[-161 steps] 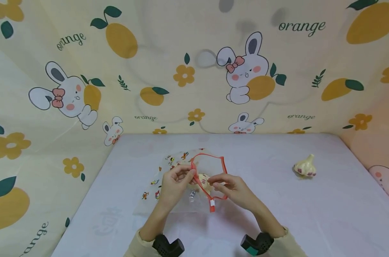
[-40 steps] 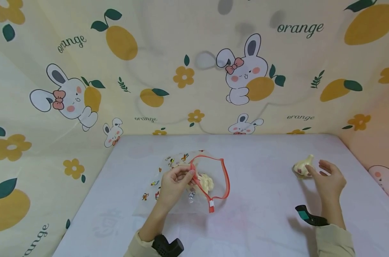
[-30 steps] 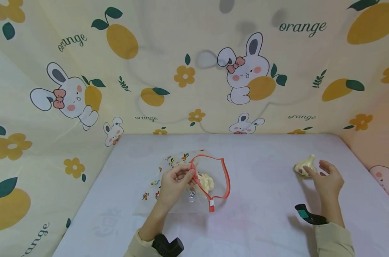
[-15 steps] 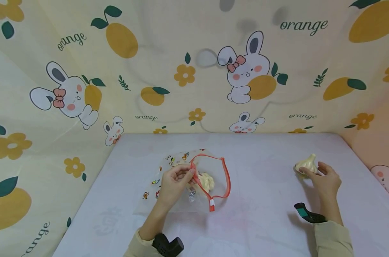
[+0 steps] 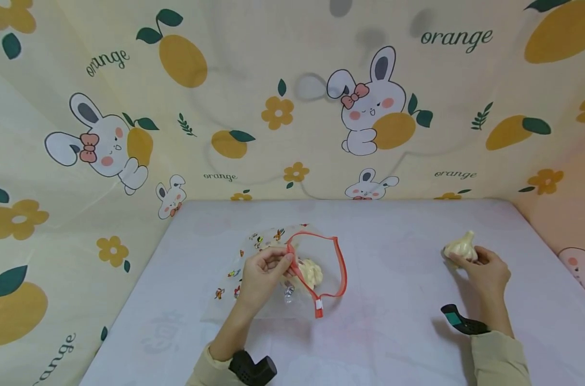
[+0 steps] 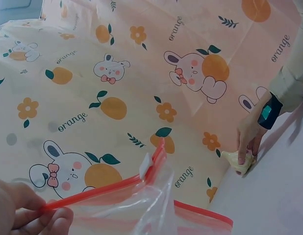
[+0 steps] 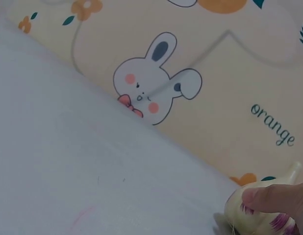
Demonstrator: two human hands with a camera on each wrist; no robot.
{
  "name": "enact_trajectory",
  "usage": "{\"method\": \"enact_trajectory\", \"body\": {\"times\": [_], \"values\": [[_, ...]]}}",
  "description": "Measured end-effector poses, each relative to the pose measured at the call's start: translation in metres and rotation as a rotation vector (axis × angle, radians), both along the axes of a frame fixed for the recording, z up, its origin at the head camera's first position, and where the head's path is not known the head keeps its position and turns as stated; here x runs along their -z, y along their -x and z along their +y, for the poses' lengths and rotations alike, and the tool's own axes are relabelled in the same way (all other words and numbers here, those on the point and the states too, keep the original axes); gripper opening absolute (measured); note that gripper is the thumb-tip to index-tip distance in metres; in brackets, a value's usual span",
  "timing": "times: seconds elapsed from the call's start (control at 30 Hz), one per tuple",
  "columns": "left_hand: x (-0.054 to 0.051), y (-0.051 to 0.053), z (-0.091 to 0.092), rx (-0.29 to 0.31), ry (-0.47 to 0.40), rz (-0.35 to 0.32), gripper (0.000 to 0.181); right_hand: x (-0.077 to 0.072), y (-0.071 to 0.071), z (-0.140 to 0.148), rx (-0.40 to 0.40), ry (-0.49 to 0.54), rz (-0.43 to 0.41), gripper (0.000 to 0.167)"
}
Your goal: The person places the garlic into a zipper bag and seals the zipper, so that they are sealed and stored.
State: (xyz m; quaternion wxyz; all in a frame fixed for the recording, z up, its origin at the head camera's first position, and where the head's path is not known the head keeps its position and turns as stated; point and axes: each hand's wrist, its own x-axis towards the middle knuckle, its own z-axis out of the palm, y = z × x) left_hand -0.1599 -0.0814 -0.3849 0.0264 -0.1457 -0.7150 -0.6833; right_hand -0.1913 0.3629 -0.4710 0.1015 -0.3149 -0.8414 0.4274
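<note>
My left hand (image 5: 265, 273) pinches the red rim of a clear zip bag (image 5: 273, 308) printed with small colourful figures. The bag's mouth stands wide, and a white slider (image 6: 146, 166) sits at one end of its red zip. Inside lies a pale garlic bulb (image 5: 311, 273), partly hidden by my left fingers. Over on the right of the table, my right hand (image 5: 487, 273) grips a second garlic bulb (image 5: 461, 247), thumb on its near side. In the right wrist view the thumb (image 7: 269, 198) presses on this purple-streaked garlic bulb (image 7: 239, 215), its stem pointing up.
A white cloth covers the table (image 5: 389, 321). Behind it hangs a cream backdrop (image 5: 292, 64) with rabbits and oranges, and a pink side panel (image 5: 572, 214) rises at the right edge. Each wrist wears a black device (image 5: 253, 369).
My right hand has left the bag's mouth, reached across to the garlic bulb on the right and closed its fingers on it. My left hand stays at the bag rim.
</note>
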Motion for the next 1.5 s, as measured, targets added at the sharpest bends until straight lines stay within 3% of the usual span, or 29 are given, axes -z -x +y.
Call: {"method": "enact_trajectory", "body": {"times": [0.57, 1.2, 1.37, 1.5], "values": [[0.001, 0.001, 0.0, -0.012, 0.022, 0.001, 0.019, -0.012, -0.002, -0.005, 0.007, 0.053, -0.011, 0.073], [0.0, 0.001, 0.0, -0.01, 0.004, -0.003, 0.019, -0.03, -0.005, -0.025, -0.04, 0.012, 0.118, 0.067], [-0.001, 0.0, 0.0, -0.023, 0.017, -0.006, 0.019, -0.036, -0.008, -0.035, -0.074, 0.059, 0.194, 0.068], [-0.001, 0.0, 0.001, -0.009, 0.005, 0.006, 0.019, -0.039, -0.009, -0.042, -0.128, 0.045, 0.21, 0.068]]}}
